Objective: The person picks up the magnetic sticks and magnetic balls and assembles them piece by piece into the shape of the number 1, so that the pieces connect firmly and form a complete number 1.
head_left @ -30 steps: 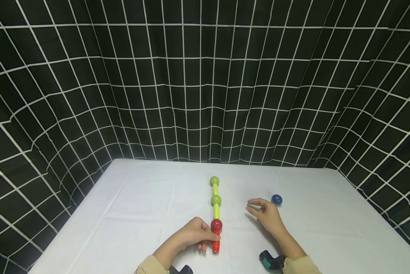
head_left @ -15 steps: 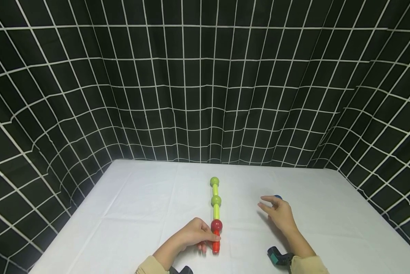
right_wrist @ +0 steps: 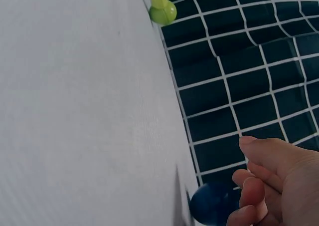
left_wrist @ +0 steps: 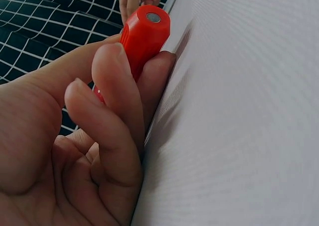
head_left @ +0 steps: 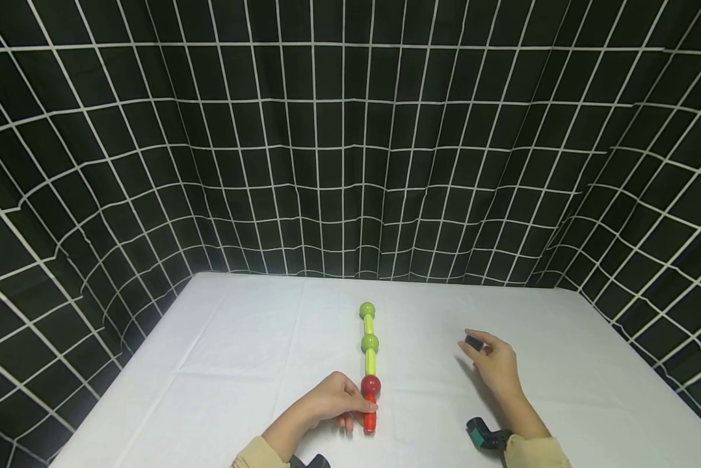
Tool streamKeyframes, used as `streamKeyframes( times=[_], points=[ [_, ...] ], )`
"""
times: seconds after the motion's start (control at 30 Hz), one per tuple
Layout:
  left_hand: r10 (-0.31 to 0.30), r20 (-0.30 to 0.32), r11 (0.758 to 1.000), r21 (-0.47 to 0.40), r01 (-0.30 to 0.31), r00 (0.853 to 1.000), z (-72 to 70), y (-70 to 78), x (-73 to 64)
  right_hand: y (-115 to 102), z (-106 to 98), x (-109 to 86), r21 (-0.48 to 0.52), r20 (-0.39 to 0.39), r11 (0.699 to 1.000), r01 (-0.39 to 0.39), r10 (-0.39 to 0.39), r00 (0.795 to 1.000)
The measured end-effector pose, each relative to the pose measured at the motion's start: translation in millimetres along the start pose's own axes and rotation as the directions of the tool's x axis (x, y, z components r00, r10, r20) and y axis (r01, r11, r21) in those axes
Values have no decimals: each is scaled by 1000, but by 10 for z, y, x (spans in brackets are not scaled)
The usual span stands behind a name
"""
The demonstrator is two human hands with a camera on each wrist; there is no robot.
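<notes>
In the head view, my left hand (head_left: 339, 398) pinches a red magnetic rod (head_left: 370, 422) between thumb and fingers. The rod's near end shows a round metal face in the left wrist view. A red ball (head_left: 370, 385) sits at its far end. Beyond it, yellow-green rods (head_left: 370, 361) and green balls (head_left: 370, 342) continue the straight line. Off to the right, my right hand (head_left: 497, 367) has its thumb and index finger apart, around a dark blue ball (head_left: 474, 342). The right wrist view shows the blue ball beside the fingertips, the thumb clear of it.
A white cloth covers the table (head_left: 239, 338). Behind it hangs a black curtain (head_left: 350, 162) with a white grid, which also runs along both sides. A dark wrist device (head_left: 486, 437) sits at the right cuff.
My right hand has moved right, from left of the blue ball to around it. The ball stays in about the same place. My left hand keeps its hold on the red rod.
</notes>
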State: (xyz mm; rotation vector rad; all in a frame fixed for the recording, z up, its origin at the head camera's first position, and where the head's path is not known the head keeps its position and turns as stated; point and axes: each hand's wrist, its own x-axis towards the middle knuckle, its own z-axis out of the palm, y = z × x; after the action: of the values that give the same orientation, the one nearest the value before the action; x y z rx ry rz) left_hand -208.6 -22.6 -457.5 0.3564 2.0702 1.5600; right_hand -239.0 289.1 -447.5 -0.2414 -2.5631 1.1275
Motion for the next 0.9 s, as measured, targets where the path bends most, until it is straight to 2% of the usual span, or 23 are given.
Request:
streamKeyframes(
  times=[0.2,0.43,0.67,0.9],
  points=[
    [-1,2,1000,3,1,1000,-1,-1,7,34,-31,23,-19,-15,1000,-8,8,1000],
    [3,7,1000,4,-3,1000,-5,22,-9,68,-44,45,-28,19,1000,-8,8,1000],
    [-4,4,1000,-1,4,1000,-10,51,-28,102,-40,41,-73,5,997,25,-25,1000],
    [-6,5,1000,-6,6,1000,-13,51,-27,165,-28,43,-143,12,990,9,-7,1000]
  ],
)
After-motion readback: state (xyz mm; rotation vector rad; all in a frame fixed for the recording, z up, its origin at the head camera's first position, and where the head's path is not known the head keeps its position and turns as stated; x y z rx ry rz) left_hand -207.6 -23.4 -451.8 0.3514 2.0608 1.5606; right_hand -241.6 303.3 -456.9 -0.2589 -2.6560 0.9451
